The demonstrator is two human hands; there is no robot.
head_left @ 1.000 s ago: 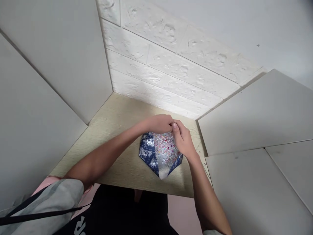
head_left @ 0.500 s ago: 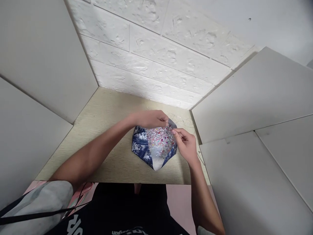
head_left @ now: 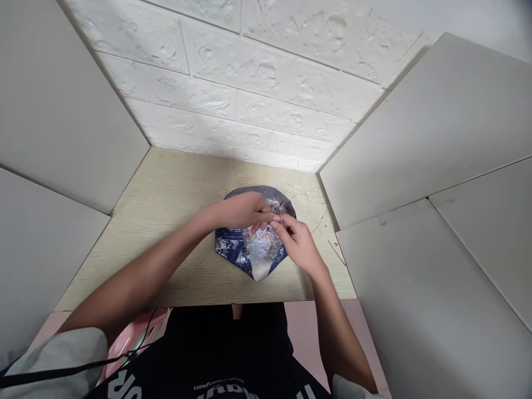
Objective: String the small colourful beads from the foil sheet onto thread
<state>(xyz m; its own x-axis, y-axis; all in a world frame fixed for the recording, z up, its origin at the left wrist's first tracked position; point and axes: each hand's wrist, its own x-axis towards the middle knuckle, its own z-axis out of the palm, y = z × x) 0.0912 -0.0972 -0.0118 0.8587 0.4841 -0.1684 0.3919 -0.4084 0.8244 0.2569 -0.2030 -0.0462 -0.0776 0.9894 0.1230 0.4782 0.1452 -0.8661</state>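
A blue patterned sheet of paper (head_left: 233, 252), partly folded, lies on the pale wooden table (head_left: 174, 194). Its silvery inner side carries a heap of tiny coloured beads or sequins (head_left: 266, 244). My left hand (head_left: 241, 210) rests over the upper part of the paper with fingers curled and pinched. My right hand (head_left: 293, 244) meets it from the right, fingertips pinched against the left fingers above the beads. What sits between the fingertips is too small to name.
White panels wall in the table on the left and right, and a white brick-pattern wall (head_left: 270, 105) closes the back. Thin scratches or threads (head_left: 316, 205) mark the table's right side. My dark shirt and a pink surface (head_left: 137, 338) lie below the table's front edge.
The camera view tilted downward. Both hands moved down from the paper's top edge to over the beads, and the rounded far flap of the paper now shows behind them.
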